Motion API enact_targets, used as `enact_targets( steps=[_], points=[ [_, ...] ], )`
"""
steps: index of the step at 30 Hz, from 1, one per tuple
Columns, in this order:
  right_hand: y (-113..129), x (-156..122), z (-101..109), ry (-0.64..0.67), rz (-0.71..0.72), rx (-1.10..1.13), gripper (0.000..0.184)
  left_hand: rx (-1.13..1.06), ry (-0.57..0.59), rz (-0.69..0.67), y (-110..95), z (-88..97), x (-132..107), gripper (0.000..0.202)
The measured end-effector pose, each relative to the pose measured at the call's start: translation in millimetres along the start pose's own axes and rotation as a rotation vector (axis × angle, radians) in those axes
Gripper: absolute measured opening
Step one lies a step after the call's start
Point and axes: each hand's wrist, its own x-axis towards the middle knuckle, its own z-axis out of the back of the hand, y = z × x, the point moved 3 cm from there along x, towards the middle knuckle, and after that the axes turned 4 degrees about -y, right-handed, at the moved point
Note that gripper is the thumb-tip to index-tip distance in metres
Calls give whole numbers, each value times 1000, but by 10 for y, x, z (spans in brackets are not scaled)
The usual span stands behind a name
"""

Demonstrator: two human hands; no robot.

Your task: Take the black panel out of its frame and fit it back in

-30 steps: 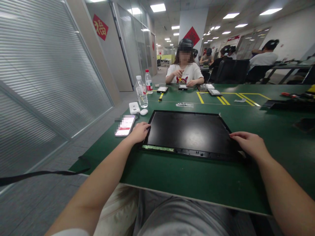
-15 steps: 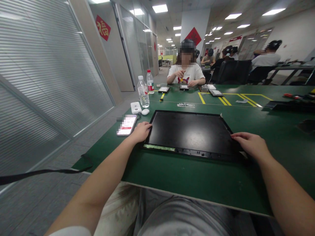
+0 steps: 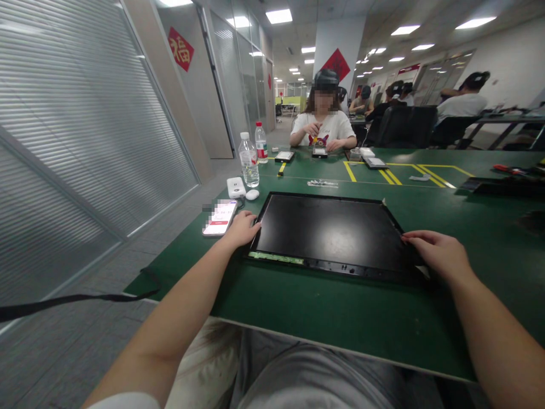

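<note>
At the right edge of the screen [image 3: 323, 227], the person's right hand [image 3: 440, 254] has its thumb and fingertips drawn together, seemingly pinching the rim. At the left edge, the left hand [image 3: 242, 230] lies with fingers loosely bent against the frame; whether they grip it or merely rest there, one cannot tell. Touching opposite sides probably helps steady the broad panel evenly.

The screen lies flat, face up, on the green table [image 3: 315, 309] in front of the person, a long edge turned toward them. This leaves the green circuit strip [image 3: 276, 258], on the left part of that near edge, exposed and within easy reach. Left of the left hand lies a lit phone [image 3: 222, 217], with a white box [image 3: 235, 187] and a clear bottle [image 3: 249, 165] farther off, perhaps set there to give the screen room. On the far side sits a co-worker [image 3: 304, 126].
</note>
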Motion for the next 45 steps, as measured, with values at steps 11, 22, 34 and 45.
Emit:
enact_targets(
  steps=[11,22,34,45],
  points=[
    [-141,134,-111,108,-3,-127,33,-75,-38,-16,61,-51,40,44],
    [-296,270,-233,142,99,-119,33,-519,-83,123,-47,59,-6,34],
    [-342,288,-267,100,120,-132,31,-1145,-9,581,-189,55,-89,46],
    [-366,282,-264,91,141,-103,31,-1297,13,665,-190,-43,-38,59]
  ],
)
